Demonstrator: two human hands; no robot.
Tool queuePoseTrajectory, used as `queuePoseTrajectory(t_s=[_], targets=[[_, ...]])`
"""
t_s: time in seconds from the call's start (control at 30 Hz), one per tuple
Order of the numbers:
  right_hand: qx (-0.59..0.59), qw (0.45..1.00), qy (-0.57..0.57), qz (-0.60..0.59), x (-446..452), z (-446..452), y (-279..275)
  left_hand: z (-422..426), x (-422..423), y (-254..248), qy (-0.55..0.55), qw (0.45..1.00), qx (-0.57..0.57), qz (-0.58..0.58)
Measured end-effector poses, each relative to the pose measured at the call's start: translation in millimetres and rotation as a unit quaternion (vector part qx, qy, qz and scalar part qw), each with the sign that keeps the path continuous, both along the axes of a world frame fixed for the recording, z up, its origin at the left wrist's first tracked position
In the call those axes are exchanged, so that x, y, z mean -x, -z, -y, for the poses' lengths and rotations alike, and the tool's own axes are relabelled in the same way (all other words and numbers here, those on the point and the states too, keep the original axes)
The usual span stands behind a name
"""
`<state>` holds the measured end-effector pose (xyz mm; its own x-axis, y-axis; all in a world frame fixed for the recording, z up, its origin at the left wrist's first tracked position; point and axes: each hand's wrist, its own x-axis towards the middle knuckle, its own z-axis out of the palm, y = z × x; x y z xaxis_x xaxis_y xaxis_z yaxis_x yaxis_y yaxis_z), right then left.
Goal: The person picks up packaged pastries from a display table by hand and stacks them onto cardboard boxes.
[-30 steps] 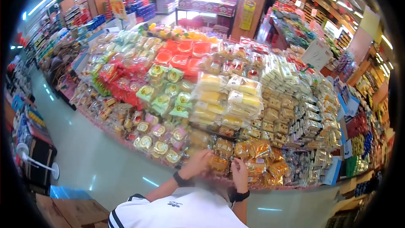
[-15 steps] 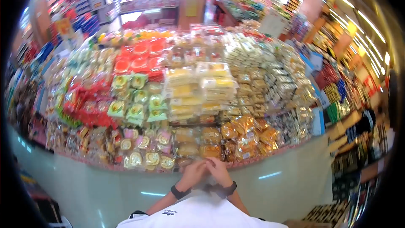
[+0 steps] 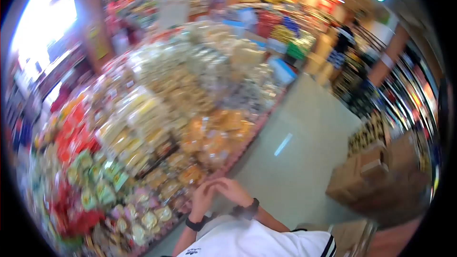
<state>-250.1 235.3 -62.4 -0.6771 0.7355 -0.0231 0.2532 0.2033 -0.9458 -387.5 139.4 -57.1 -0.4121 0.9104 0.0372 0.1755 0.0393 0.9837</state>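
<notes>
My left hand [image 3: 203,196] and my right hand [image 3: 234,192] meet in front of my body, fingers curled together and touching at the tips. No object shows in either one; the inner sides of the fingers are hidden and blurred. Dark bands circle both wrists. Just beyond the hands runs the edge of a large display heaped with wrapped snacks. Nearest to them are orange-brown packets [image 3: 216,135], small brown packaged cakes [image 3: 170,189] and clear-wrapped swirl rolls [image 3: 149,220].
Pale tiled floor [image 3: 285,171] stretches along the display's right side. Cardboard boxes [image 3: 362,176] stand at the right, with stocked shelves [image 3: 414,95] behind. Farther down the aisle is a person in dark clothing [image 3: 343,38]. A pillar [image 3: 95,38] rises at the upper left.
My view has swung to the right, so the display now lies to the left and more aisle and boxes show. Both hands stay together in front of me.
</notes>
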Motion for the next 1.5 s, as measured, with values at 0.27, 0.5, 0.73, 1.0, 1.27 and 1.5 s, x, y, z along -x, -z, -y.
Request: queuePoseTrajectory(t_s=[0.27,0.5,0.73,1.0,1.27,1.5], targets=[[0.035,0.982,0.182,-0.027,-128,5,-14,-43,-104,-3,0.211,0.977,-0.004,0.014],[0.053,0.935,0.335,-0.099,-230,41,-1,-43,-190,-17,0.333,0.942,0.015,0.032],[0.058,0.914,0.391,-0.091,-314,65,-15,-44,-273,8,0.386,0.923,0.006,-0.013],[0.07,0.848,0.51,-0.125,-415,131,20,-33,-370,10,0.525,0.849,0.037,-0.05],[0.081,0.717,0.683,-0.116,-485,197,28,-25,-447,9,0.651,0.756,0.059,-0.018],[0.008,0.615,0.784,-0.086,-503,227,70,-58,-531,22,0.745,0.66,0.034,-0.091]])
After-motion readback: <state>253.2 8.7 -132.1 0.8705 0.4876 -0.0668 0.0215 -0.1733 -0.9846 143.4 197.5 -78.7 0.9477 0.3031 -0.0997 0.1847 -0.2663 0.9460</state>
